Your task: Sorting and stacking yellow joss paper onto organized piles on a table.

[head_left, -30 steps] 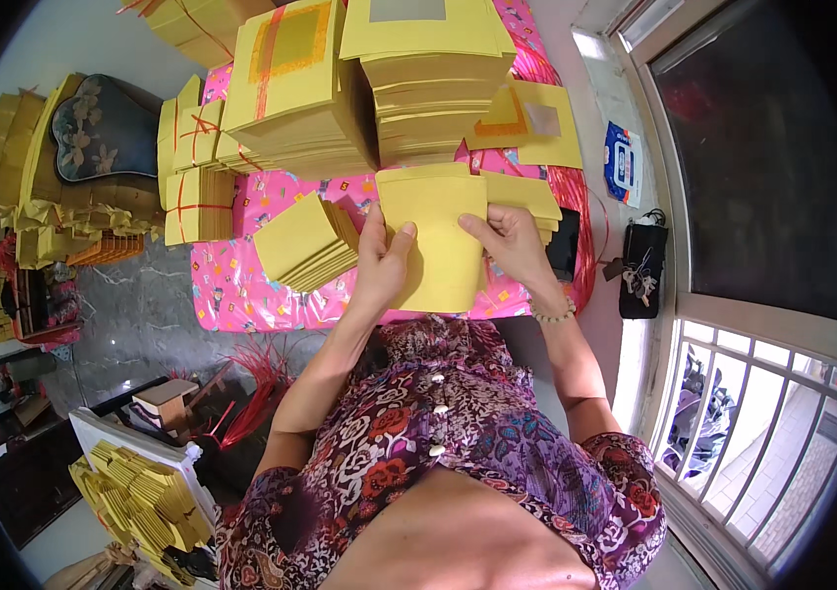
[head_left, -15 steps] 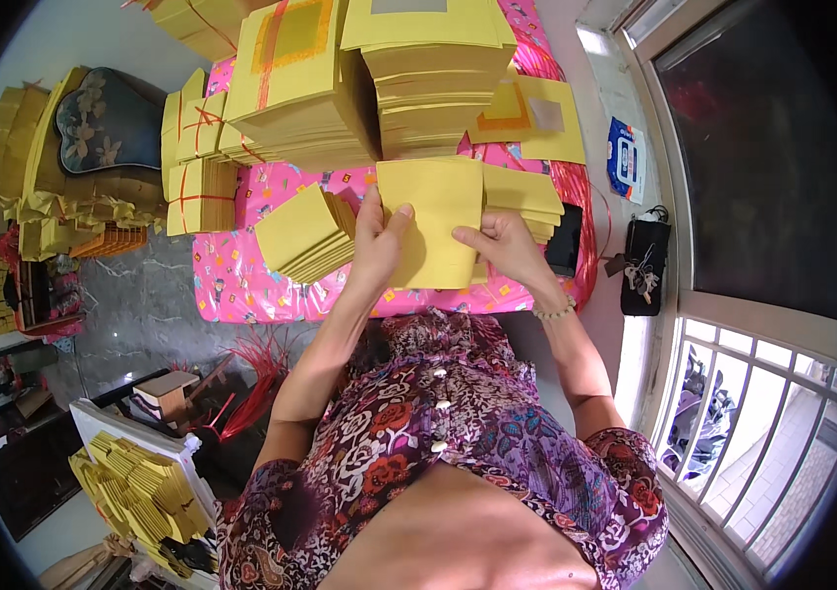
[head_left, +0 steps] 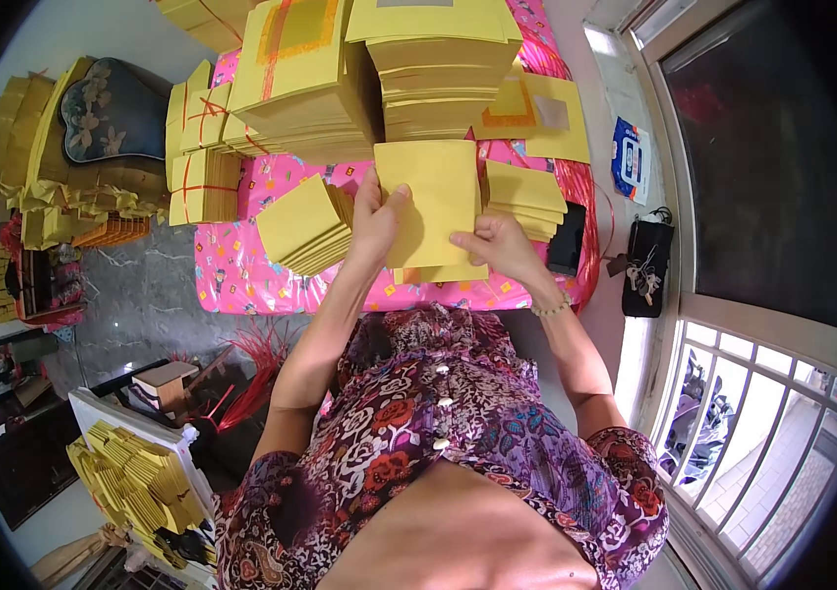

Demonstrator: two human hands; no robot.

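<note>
The left hand [head_left: 373,224] and right hand [head_left: 502,246] are gripping yellow paper [head_left: 433,202] in their fingers [head_left: 469,242] by its left and right edges, apparently steadying it above the pink-covered counter [head_left: 227,280]. Small stacks [head_left: 298,226] are lying left and right, probably for easy reach, while tall stacks [head_left: 305,108] are standing farther off.

no wording or number could be read clearly. a blue-and-white packet [head_left: 632,162], near the window-side edge of the pale ledge [head_left: 607,98], bore small print at its far end, too blurred to make out; the pink table cover [head_left: 227,280] carried printed motifs too tiny to read.
</note>
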